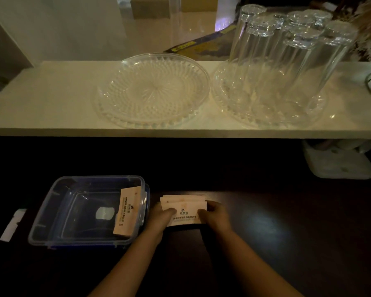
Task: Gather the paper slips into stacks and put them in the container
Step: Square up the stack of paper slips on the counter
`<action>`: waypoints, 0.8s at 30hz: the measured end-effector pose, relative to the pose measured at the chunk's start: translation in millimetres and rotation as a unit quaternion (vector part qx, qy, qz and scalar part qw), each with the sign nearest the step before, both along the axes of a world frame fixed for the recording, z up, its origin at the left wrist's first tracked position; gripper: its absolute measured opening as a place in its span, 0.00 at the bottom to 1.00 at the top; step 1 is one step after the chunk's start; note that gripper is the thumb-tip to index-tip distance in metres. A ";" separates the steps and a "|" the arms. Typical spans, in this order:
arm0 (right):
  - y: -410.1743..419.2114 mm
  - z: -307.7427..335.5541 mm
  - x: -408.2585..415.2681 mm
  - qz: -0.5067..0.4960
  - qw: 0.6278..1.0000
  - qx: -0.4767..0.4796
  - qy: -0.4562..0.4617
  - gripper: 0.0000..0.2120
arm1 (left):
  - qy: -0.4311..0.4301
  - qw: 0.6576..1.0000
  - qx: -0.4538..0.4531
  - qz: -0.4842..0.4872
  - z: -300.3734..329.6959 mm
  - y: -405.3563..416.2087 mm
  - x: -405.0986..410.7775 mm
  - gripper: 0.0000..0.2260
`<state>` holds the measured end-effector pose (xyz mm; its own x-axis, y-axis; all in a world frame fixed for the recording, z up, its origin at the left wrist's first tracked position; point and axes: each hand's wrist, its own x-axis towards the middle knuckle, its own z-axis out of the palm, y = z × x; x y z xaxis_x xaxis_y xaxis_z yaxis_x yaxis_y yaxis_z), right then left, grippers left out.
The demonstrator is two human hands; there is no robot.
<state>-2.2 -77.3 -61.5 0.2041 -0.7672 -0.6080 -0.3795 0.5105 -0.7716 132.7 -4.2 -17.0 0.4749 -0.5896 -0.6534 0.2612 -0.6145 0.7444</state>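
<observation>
A loose stack of pale printed paper slips [185, 207] lies on the dark table, right of the container. My left hand [161, 217] grips its left edge and my right hand [214, 214] grips its right edge, thumbs on top. The clear plastic container [58, 211] with a blue rim sits to the left. One stack of slips [128, 211] leans upright against its right inner wall. The remainder of the container holds only a small white label on its floor.
A white paper scrap [12, 225] lies left of the container. Above the table runs a white shelf [41, 93] carrying a glass plate [152, 91] and a tray of several upturned glasses [287, 61]. A white object [338, 161] sits at the far right.
</observation>
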 end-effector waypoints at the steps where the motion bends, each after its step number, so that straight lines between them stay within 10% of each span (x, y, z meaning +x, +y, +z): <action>1: 0.3 1.3 -1.9 0.006 1.000 -0.013 0.000 0.17 | 0.020 1.000 -0.008 0.011 -0.2 0.9 -0.8 0.16; 13: 29.0 14.7 -58.7 0.109 0.980 -0.160 -0.051 0.42 | 0.058 0.989 -0.080 0.111 -11.1 15.8 -43.0 0.16; 19: 53.5 17.6 -105.0 0.189 0.912 -0.362 0.030 0.35 | 0.015 0.983 -0.118 0.139 -13.0 23.5 -79.1 0.19; 24: 73.7 7.2 -132.8 0.202 0.910 -0.347 0.105 0.25 | -0.054 0.985 -0.142 0.082 -24.3 41.6 -108.8 0.08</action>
